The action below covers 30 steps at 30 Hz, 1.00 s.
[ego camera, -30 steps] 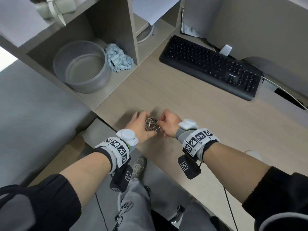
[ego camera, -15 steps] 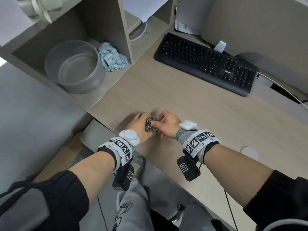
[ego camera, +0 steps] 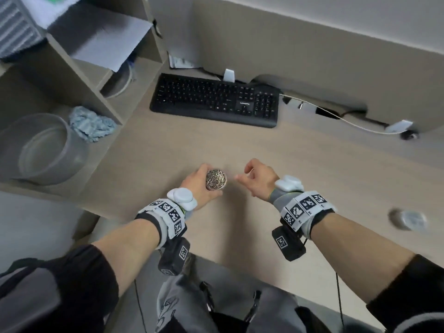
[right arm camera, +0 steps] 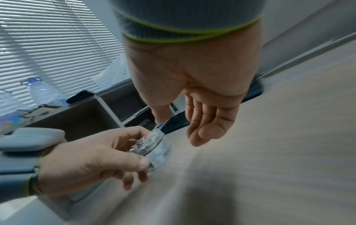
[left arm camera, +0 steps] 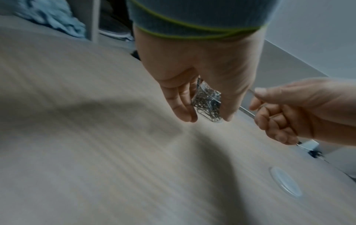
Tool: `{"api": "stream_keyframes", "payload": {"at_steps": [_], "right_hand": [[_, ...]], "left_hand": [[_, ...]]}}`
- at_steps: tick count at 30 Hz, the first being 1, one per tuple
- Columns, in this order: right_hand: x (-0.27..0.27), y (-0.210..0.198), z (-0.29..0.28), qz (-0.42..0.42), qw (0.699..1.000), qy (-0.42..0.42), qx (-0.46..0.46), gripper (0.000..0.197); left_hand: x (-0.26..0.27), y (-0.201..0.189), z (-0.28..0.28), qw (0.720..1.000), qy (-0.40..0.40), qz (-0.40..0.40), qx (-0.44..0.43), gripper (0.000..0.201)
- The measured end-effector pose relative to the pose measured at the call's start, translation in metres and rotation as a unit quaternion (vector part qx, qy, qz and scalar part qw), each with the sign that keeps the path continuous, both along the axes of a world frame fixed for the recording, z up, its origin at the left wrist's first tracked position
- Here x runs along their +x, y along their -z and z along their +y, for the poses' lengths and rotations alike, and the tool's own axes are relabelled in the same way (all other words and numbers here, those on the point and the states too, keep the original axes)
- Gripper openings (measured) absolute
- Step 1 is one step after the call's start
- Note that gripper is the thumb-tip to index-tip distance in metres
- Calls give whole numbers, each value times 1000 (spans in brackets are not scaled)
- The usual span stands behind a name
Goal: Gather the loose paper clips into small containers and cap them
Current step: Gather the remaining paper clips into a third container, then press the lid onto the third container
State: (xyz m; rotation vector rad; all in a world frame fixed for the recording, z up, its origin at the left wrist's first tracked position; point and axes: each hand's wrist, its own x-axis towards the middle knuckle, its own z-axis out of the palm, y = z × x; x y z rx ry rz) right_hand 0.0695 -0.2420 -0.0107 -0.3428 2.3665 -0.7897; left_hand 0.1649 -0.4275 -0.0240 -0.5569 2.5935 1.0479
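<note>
A small clear round container point(ego camera: 216, 180), packed with silver paper clips and uncapped, stands near the desk's front edge. My left hand point(ego camera: 195, 183) grips it from the left, thumb and fingers curled round its wall. The left wrist view shows the same container point(left arm camera: 209, 106) between the fingers. My right hand point(ego camera: 253, 179) hovers just right of the container, apart from it, with relaxed fingers point(right arm camera: 202, 129) that hold nothing. A clear round lid point(ego camera: 407, 219) lies on the desk far to the right, also visible as the lid point(left arm camera: 285, 182) in the left wrist view.
A black keyboard point(ego camera: 216, 99) lies at the back of the desk, with a white cable point(ego camera: 336, 115) to its right. On the left, a shelf unit holds a grey round tub point(ego camera: 45, 150) and a crumpled blue cloth point(ego camera: 91, 126).
My right hand has come off the top of the container and moved a little to the right. The left hand keeps its grip on it.
</note>
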Motion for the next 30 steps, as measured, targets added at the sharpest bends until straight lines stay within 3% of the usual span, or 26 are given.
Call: {"api": "stream_keyframes", "payload": {"at_steps": [3,6,9,15,19,21,25,30], "right_hand": [[-14,5,62,58,995,-14,85,46],[-18,13,119,63,977,-47,197,59],[-15,27,145,59,965,-77,244,65],[-7,42,138,58,966,-104,231,69],[-7,45,130,51,968,-107,221,44],[-8,40,127,40,978,-72,193,44],[-17,9,111,52,997,-3,48,56],[-25,-41,74,73,996,-42,-25,59]], "left_hand": [[-18,-1,28,1000,24,1,4,65],[-33,-3,62,999,47,3,4,65],[-42,-1,84,998,61,7,3,63],[-46,1,94,997,70,9,-21,64],[-45,0,94,998,57,7,-23,64],[-44,-2,93,998,54,6,-22,63],[-46,-9,89,999,46,13,-6,63],[-48,-28,85,998,37,35,37,52]]}}
